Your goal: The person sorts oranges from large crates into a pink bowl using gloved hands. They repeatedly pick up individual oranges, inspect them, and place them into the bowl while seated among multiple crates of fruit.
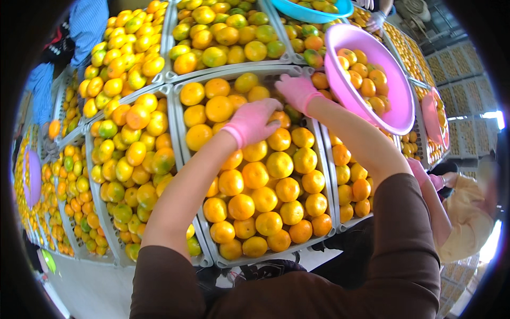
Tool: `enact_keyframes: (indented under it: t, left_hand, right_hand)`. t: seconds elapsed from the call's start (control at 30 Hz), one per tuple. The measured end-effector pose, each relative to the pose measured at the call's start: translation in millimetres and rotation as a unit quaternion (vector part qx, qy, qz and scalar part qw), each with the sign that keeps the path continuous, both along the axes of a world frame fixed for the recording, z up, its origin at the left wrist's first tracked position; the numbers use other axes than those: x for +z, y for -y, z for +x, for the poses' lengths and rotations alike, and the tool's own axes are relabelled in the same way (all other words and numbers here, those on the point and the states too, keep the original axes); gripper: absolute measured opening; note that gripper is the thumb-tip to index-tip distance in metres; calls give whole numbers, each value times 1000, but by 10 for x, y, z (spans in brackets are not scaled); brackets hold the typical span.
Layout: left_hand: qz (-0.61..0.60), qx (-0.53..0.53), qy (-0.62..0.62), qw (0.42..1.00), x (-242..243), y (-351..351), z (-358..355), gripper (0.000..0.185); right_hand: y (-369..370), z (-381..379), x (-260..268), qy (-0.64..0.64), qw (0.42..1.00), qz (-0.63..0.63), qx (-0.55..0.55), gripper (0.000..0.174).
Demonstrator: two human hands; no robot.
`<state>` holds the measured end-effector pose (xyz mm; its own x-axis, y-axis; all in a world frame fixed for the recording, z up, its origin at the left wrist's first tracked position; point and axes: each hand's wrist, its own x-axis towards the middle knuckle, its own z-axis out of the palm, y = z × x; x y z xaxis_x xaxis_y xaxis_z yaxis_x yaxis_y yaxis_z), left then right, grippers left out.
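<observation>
In front of me stands a grey plastic crate [327,175] of orange-yellow mandarins [255,174], set close together in rows in its near part. My left hand [255,121], in a pink glove, is over the middle of the fruit. Its fingers are bent and the thumb is beside a mandarin [280,118]; whether it grips one is hidden. At the crate's far right corner is my right hand [298,91], also pink-gloved. Its fingers point down and left near the far rim, and the palm side is out of sight. Larger mandarins [219,109] lie to the left of the left hand.
A tilted pink basin [392,107] with mandarins rests on the crates to the right. More fruit-filled crates [133,155] adjoin on the left and behind, with a blue basin [306,12] beyond. Co-workers' gloved hands [375,20] are at the far side; another person [464,215] is at right.
</observation>
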<state>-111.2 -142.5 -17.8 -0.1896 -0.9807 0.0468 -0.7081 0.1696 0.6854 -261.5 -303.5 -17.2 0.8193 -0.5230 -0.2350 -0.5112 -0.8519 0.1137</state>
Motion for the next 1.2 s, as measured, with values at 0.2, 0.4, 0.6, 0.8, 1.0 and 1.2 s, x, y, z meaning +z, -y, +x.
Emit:
enact_keyframes:
  t: [0.2,0.4,0.6,0.8,1.0,1.2]
  left_hand:
    - [-4,-5,-1,1000,-42,-11,-1,49]
    - [3,17,69,997,-49,-1,-57,49]
    - [37,28,17,999,13,-18,-83,47]
    - [37,34,30,998,-119,-132,-67,47]
    - [-19,38,-17,999,-391,11,-108,45]
    - [30,15,19,999,-224,79,-76,41]
  right_hand:
    - [-11,-21,-39,-32,996,-53,59,17]
    - [-41,327,276,-112,988,-90,64,15]
    - [-1054,1302,994,303,912,195,197,24]
    - [-2332,2709,767,128,903,124,391,43]
    - [-2365,2816,757,155,903,286,282,47]
    - [-573,953,986,432,820,372,59,37]
